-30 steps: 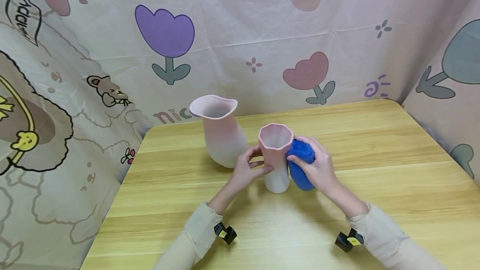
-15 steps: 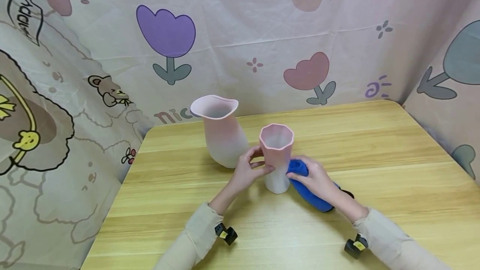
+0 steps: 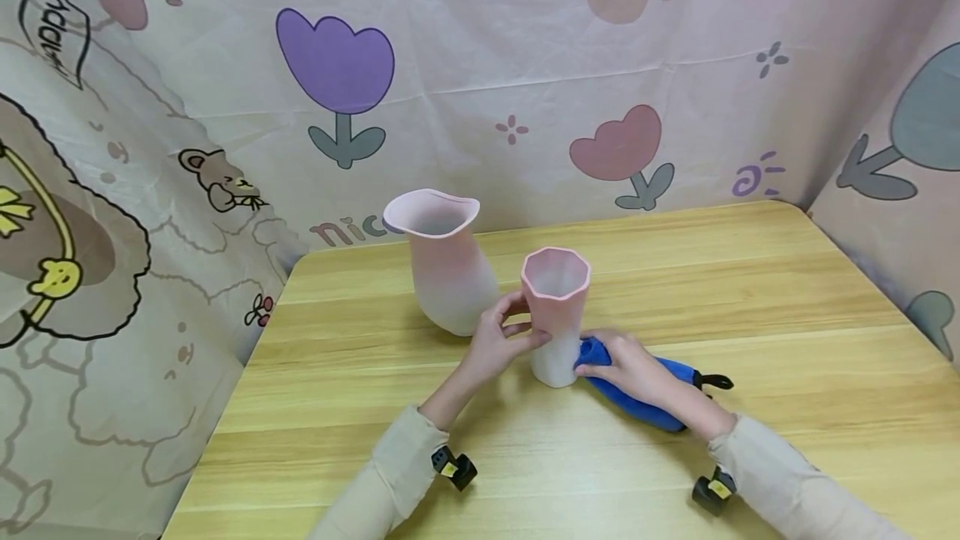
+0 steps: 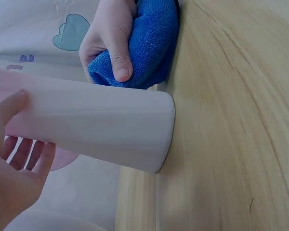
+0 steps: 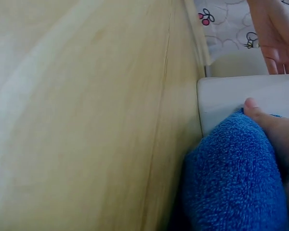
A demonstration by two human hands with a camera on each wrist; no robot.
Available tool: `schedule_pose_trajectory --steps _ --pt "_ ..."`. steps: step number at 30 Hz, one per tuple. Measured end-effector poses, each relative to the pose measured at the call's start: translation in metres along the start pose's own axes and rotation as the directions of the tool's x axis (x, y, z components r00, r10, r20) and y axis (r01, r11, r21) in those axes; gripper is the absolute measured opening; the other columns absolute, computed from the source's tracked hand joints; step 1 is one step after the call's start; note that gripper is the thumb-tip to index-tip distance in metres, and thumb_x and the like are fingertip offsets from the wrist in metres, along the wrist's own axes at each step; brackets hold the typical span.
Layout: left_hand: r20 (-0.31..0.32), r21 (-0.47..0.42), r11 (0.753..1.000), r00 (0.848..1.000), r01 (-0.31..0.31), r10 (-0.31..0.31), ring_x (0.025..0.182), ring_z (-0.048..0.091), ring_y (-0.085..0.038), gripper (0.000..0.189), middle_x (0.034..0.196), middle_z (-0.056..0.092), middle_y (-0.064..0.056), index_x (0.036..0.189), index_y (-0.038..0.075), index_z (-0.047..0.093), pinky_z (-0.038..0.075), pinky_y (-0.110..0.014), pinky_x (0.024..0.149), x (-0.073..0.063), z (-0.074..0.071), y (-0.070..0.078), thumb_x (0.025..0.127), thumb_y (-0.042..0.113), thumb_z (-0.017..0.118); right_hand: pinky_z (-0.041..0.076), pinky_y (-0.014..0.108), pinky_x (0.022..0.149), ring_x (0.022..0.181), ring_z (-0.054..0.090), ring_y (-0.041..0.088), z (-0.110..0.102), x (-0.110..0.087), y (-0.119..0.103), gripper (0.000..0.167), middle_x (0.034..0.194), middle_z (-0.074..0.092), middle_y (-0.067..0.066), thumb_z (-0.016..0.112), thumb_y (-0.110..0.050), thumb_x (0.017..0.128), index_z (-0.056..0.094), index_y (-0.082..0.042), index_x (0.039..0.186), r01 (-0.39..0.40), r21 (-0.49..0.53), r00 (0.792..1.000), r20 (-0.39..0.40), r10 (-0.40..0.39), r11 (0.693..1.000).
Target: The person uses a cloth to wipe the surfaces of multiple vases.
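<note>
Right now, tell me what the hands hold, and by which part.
Left hand: the slim vase, about midway up its side. Right hand: the blue cloth, by its end nearest that vase.

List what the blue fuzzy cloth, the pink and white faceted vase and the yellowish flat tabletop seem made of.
Blue fuzzy cloth: soft terry fabric, shown by its looped pile; fibre unclear.
Pink and white faceted vase: probably ceramic, matte to satin, judging by its smooth wall; plastic remains possible.
Yellowish flat tabletop: wood or laminate, smooth, slightly shiny; streaked grain shows.
</note>
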State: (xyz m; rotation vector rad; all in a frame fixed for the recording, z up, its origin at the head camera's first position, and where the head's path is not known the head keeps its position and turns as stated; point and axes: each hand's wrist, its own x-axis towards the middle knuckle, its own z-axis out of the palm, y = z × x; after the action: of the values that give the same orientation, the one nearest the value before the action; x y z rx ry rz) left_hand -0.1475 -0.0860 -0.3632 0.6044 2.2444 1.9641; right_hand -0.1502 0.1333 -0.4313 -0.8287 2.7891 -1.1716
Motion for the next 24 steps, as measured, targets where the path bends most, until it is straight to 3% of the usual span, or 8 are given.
schedule_pose_trajectory --steps 6,12,18,24 --pt "-0.002 -0.009 1.000 1.000 -0.004 0.004 0.112 0.047 -0.035 0.051 0.120 0.050 -0.024 0.123 -0.008 0.046 0.045 -0.042 0.092 0.001 0.001 -0.001 0.076 -0.007 0.067 0.044 0.047 0.091 0.111 0.052 0.031 -0.005 -0.001 0.000 0.051 0.118 0.058 0.018 0.067 -0.029 0.082 0.054 0.003 0.119 -0.038 0.068 0.999 -0.034 0.040 0.997" --pt "-0.002 -0.002 1.000 1.000 0.008 -0.008 0.112 0.047 -0.034 0.051 0.120 0.050 -0.023 0.123 -0.007 0.046 0.045 -0.040 0.093 0.001 0.001 0.000 0.076 -0.005 0.068 0.047 0.049 0.087 0.107 0.055 0.033 -0.014 0.001 -0.011 0.045 0.115 0.059 0.018 0.068 -0.022 0.081 0.055 0.001 0.118 0.009 0.127 0.981 -0.195 0.016 0.992" --pt "-0.002 0.003 1.000 1.000 0.005 -0.005 0.112 0.048 -0.032 0.052 0.120 0.051 -0.022 0.124 -0.006 0.046 0.046 -0.039 0.092 0.001 0.001 0.000 0.076 -0.005 0.068 0.051 0.048 0.079 0.098 0.060 0.032 -0.022 0.006 -0.029 0.042 0.110 0.062 0.018 0.070 -0.007 0.077 0.057 -0.001 0.116 0.077 0.176 0.926 -0.379 -0.005 0.981" --pt "0.000 0.007 1.000 1.000 0.006 -0.006 0.111 0.048 -0.031 0.052 0.119 0.051 -0.021 0.123 -0.006 0.046 0.047 -0.037 0.091 0.002 0.001 0.000 0.076 -0.005 0.068 0.050 0.050 0.079 0.096 0.060 0.034 -0.033 0.009 -0.047 0.046 0.111 0.061 0.019 0.073 0.000 0.072 0.058 -0.001 0.115 0.126 0.176 0.853 -0.522 -0.016 0.976"
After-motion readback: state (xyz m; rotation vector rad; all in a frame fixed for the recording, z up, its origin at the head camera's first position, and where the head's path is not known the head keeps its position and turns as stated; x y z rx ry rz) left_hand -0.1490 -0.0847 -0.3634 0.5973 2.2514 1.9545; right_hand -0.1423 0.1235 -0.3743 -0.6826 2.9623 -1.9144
